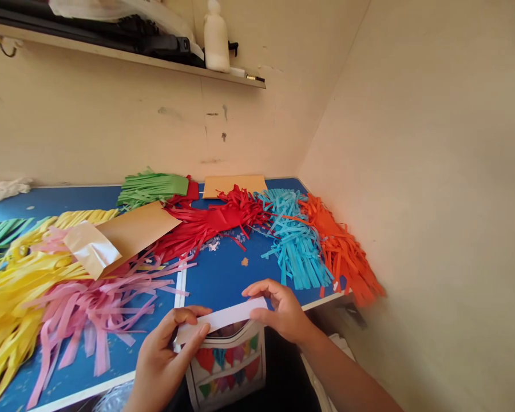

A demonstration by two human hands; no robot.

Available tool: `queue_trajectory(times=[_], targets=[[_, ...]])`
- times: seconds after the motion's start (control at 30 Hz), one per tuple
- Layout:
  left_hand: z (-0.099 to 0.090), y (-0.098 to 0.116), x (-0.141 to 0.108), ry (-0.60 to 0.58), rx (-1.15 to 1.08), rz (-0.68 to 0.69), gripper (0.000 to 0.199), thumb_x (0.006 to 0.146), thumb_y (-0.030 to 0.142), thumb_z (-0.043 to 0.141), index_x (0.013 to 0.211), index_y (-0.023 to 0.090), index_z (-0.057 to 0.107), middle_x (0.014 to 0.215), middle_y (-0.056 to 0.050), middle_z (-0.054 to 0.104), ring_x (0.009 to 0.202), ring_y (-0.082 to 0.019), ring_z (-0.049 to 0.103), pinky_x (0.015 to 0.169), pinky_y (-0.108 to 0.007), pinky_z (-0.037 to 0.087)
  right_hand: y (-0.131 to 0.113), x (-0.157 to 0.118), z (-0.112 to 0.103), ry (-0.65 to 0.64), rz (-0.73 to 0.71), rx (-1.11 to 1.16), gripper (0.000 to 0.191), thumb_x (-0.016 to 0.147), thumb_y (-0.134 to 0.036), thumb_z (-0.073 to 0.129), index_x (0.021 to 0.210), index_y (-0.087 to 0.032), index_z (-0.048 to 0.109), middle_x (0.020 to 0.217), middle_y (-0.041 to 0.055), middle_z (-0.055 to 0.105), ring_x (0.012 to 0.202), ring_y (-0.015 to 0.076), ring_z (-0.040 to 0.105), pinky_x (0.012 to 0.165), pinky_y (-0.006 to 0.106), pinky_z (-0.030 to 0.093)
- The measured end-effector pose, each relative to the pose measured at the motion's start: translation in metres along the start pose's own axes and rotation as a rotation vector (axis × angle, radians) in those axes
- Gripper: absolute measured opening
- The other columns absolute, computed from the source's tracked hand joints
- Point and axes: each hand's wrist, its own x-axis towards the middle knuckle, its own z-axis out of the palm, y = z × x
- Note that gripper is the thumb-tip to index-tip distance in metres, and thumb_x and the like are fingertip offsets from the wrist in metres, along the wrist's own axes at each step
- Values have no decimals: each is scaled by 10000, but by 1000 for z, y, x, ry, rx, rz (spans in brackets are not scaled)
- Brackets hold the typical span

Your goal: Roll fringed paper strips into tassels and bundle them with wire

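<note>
Over the table's front edge, my left hand [167, 346] pinches the left end of a white paper strip [236, 315] between thumb and fingers. The strip's right end is gripped the same way by my right hand [281, 312]. Directly below it hangs a white-edged package [229, 377], printed with rows of colourful pennant shapes. Whether the strip is joined to this package I cannot tell. Beyond my hands lie bundles of fringed crepe paper: pink [98, 309], red [197, 226], light blue [298, 246] and orange [339, 252].
Yellow fringes [21, 297] and green fringes [154, 187] also cover the blue table [214, 274]. A brown envelope [133, 232] lies across the left pile, another brown sheet [234, 184] at the back. Overhead, a wall shelf [154, 62] holds a white bottle [217, 43]. A wall stands at right.
</note>
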Motion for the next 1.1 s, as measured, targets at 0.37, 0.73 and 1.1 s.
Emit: queue_trajectory(times=[0.37,0.73,1.1], targets=[[-15,31,8,-4,176,10,378,766,639,633,812,291,772,789,17,787,667,-161,745,592,-164,580,-18,-1,-2,-14,23,-174,192,789,-393,773,884,-228,797,881,33,770,825,185,703,755,263,513],[-15,44,1,-254,-19,-39,175,848,402,620,820,262,720,824,-1,760,740,-148,718,657,-188,563,-60,12,4,-406,-399,-786,133,943,-298,632,1009,-282,746,915,-43,779,805,117,701,671,295,308],[0,35,-41,27,-438,-364,303,840,470,625,1008,219,652,1038,-77,713,918,-216,685,765,-288,577,-57,3,20,-293,-585,-927,227,1013,-281,487,1023,-248,712,853,3,766,706,112,656,633,307,249]])
